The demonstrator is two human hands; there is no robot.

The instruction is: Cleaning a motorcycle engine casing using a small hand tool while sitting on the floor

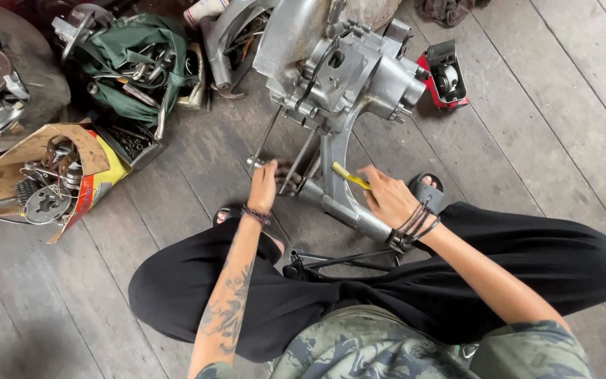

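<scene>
- Head view looks down on a person seated on a grey, weathered plank floor (548, 119), black trousers spread wide.
- Before them stands a dull silver cast-metal engine casing (345, 77), lumpy and bolted, with thin steel rods running down from it.
- Left hand (264, 184) has its grip closed around the lower end of one rod (264, 137).
- Right hand (386, 196) has its grip pinching a slim yellow-handled tool (349, 175), whose tip points at the casing's narrow arm.
- Nearby lie a torn cardboard box (43, 179) of gears, a green cloth bag (131, 63) of tools and a red-framed part (445, 74).
</scene>
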